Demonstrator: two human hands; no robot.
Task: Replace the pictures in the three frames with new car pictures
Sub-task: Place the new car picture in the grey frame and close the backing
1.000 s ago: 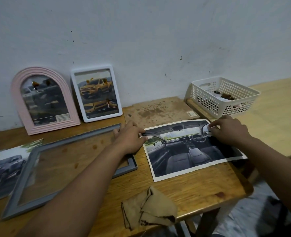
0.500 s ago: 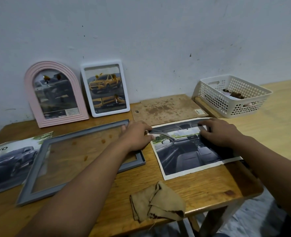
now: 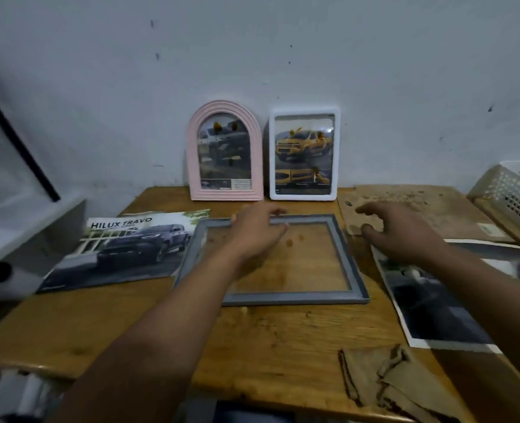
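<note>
A grey rectangular frame (image 3: 347, 257) lies flat on the wooden table (image 3: 161, 325), glass showing the wood beneath. My left hand (image 3: 257, 232) hovers over its far left part with fingers spread, holding nothing. My right hand (image 3: 405, 233) is stretched out to the frame's right, fingers loosely open, above the near edge of a brown backing board (image 3: 420, 209). A car interior picture (image 3: 429, 306) lies under my right forearm. A Hilux truck picture (image 3: 130, 248) lies left of the frame. A pink arched frame (image 3: 225, 151) and a white frame (image 3: 304, 154) lean on the wall, each holding a car picture.
A folded brown cloth (image 3: 389, 383) lies at the table's near right. A white perforated basket (image 3: 511, 196) stands at the far right. A white ledge (image 3: 17, 221) with a black bar runs along the left.
Both hands have let go of the car interior picture and moved left toward the grey frame. The view has swung left.
</note>
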